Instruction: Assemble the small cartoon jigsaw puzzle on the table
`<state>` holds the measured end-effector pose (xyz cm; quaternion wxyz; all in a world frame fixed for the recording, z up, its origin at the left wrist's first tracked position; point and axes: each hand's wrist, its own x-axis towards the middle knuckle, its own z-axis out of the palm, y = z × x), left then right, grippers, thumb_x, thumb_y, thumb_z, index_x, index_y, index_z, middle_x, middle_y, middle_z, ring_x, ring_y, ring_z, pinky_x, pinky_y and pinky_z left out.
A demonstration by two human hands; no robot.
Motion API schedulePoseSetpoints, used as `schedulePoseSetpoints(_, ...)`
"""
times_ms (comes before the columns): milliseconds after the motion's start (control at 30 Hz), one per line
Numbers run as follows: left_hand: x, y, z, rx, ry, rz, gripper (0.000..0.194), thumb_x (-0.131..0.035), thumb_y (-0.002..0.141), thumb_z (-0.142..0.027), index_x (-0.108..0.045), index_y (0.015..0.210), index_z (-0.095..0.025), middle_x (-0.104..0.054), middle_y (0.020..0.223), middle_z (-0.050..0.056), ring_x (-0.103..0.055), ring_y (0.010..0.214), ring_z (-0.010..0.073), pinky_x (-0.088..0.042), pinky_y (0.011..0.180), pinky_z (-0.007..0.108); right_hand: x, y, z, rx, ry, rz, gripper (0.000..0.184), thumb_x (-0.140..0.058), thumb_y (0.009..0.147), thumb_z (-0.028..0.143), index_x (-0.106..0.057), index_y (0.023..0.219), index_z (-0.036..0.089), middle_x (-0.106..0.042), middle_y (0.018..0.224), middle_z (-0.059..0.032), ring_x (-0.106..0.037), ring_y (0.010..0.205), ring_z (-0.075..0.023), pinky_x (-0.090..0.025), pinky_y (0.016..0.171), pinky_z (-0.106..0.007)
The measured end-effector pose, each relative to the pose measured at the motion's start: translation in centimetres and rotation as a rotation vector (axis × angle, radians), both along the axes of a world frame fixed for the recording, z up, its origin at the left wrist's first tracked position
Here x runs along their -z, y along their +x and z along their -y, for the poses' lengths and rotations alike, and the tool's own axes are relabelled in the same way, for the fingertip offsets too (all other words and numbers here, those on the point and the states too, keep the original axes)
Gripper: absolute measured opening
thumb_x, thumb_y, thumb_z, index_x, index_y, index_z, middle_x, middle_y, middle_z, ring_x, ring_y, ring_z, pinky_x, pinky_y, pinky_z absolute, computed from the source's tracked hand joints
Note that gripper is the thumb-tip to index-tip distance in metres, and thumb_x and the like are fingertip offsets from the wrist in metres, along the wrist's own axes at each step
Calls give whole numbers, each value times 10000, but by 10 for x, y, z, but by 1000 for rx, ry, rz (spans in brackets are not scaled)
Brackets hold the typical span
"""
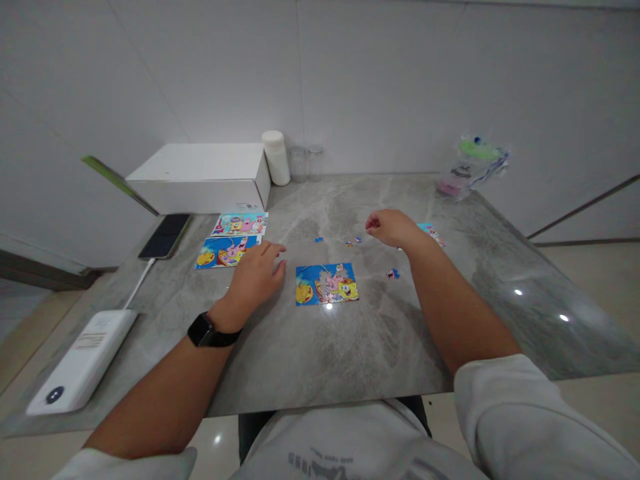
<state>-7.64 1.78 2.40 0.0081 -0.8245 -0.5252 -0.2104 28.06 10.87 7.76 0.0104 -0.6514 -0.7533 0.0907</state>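
A small jigsaw puzzle [304,277], partly filled in with a blue cartoon picture, lies flat between my hands; grey table shows through gaps in its middle. My left hand [256,275] rests with fingers apart, holding nothing, beside a blue picture card [213,257] whose right edge it covers. Past the puzzle, to the right, my right hand [393,228] has its fingertips pinched together; whatever may be in them is hidden. Loose puzzle pieces lie near it: a blue one [319,239], a small pair [357,240] and a larger piece [393,273].
Another picture card [240,224] lies by the white box [200,170]. A white bottle [276,160] and two clear glasses [307,165] stand by the wall. On the left are a phone [166,236] and white power bank [83,363]; a plastic bag [473,170] sits back right.
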Motion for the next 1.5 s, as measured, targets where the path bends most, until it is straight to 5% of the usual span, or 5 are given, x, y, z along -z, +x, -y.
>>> schedulePoseSetpoints(467, 4, -11, -4, -125, -91, -208, 288, -520, 943, -173, -709, 1160, -161, -678, 1155, 156, -665, 1083, 327, -547, 953, 458, 41, -5, -12, -19, 2, 81, 342, -648, 936, 160, -800, 1234, 231, -797, 1221, -85, -713, 1135, -227, -500, 968, -287)
schedulePoseSetpoints(833, 5, -7, -1, -80, -24, -120, 246, -572, 967, -262, -678, 1175, -182, -674, 1147, 153, -657, 1065, 337, -553, 932, 487, 54, -10, -15, -93, -56, -7, 232, -737, 878, 203, -813, 1097, 215, -822, 1093, -64, -734, 988, -185, -497, 835, -237)
schedulePoseSetpoints(1033, 3, -4, 1, -31, -36, -84, 255, -560, 984, -264, -669, 1195, -171, -674, 1178, 155, -647, 1081, 332, -557, 943, 488, 44, -11, -11, -66, -121, -113, 184, -748, 836, 171, -788, 1015, 179, -808, 982, -51, -709, 866, -166, -470, 734, -223)
schedulePoseSetpoints(1300, 5, 0, 1, 26, -34, -64, 247, -547, 1003, -257, -682, 1195, -180, -679, 1156, 140, -657, 1075, 308, -553, 969, 479, 9, -23, 9, -105, -364, -654, 241, -692, 884, 311, -753, 1084, 191, -742, 907, -23, -602, 703, -127, -426, 577, -221)
schedulePoseSetpoints(1500, 3, 1, 2, 45, -43, -61, 268, -543, 1005, -261, -689, 1213, -178, -683, 1142, 136, -659, 1069, 305, -559, 968, 476, -8, -30, 22, -120, -429, -750, 189, -711, 852, 306, -698, 1012, 205, -748, 914, -26, -586, 670, -119, -424, 561, -229)
